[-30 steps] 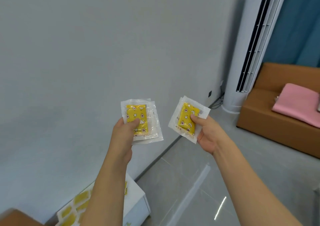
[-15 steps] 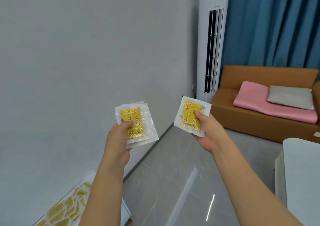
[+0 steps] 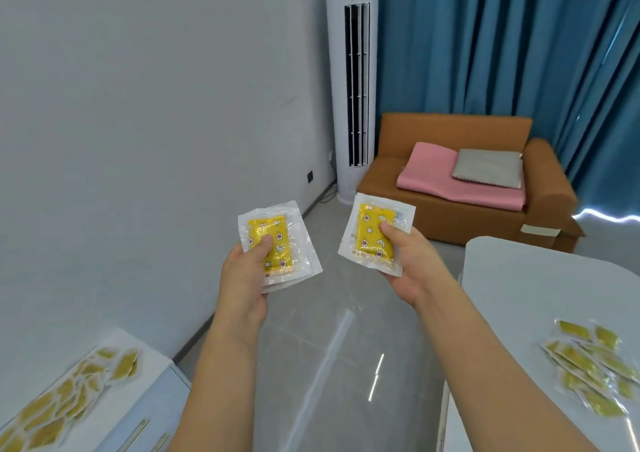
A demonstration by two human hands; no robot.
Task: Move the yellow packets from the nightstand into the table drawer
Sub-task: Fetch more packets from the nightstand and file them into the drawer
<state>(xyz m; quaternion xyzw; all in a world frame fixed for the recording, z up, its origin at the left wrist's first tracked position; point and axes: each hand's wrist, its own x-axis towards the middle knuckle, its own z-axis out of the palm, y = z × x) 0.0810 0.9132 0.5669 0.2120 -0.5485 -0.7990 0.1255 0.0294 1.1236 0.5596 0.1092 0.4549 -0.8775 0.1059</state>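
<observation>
A white tower air conditioner [image 3: 352, 84] stands against the grey wall [image 3: 145, 112], just beyond the fingers. Right of it, past the fingertips, a brown sofa [image 3: 450, 209] carries a pink blanket [image 3: 436, 178] with a grey cushion [image 3: 488, 168] on top, blue curtains [image 3: 502, 36] behind

Air conditioner [image 3: 351, 81] display: lit digits at the top, too blurred to read.
Yellow packets [image 3: 375, 235] print: small, unreadable.

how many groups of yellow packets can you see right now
4: a stack in the left hand, packets in the right hand, a spread on the nightstand, a pile on the table. Single counts unclear.
</observation>
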